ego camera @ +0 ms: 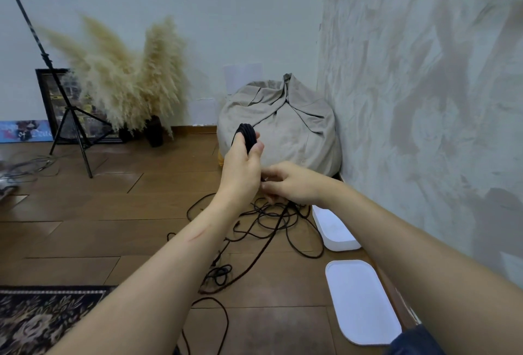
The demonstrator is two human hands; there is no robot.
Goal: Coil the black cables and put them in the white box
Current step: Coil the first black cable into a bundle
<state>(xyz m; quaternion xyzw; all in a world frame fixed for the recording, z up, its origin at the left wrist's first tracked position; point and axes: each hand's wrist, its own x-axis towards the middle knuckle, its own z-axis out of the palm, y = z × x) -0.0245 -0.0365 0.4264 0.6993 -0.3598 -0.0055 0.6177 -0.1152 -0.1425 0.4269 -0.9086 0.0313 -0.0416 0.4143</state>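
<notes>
Black coil (246,135): a tight bundle of several loops, standing upright in the grip of the left hand (243,162), raised above the floor (113,213). Loose black cables (266,221): thin uncoiled strands tangled on the floor at 6 o'clock from the coil, trailing toward 7 o'clock. White box (335,230): rounded rectangle, lid off, just beside the tangle at its 3 o'clock. White lid (362,301): flat on the floor at 6 o'clock from the box, apart from it.

Left hand (243,156) gripped a black cable coil (246,134), raised in front of a grey beanbag (285,117). Right hand (291,182) sat just beside the left wrist, fingers curled, grip too blurred to tell. Loose cables (271,218) lay tangled on the wood floor (113,213); white box (336,230) and lid (362,301) lay by the wall (424,100).
</notes>
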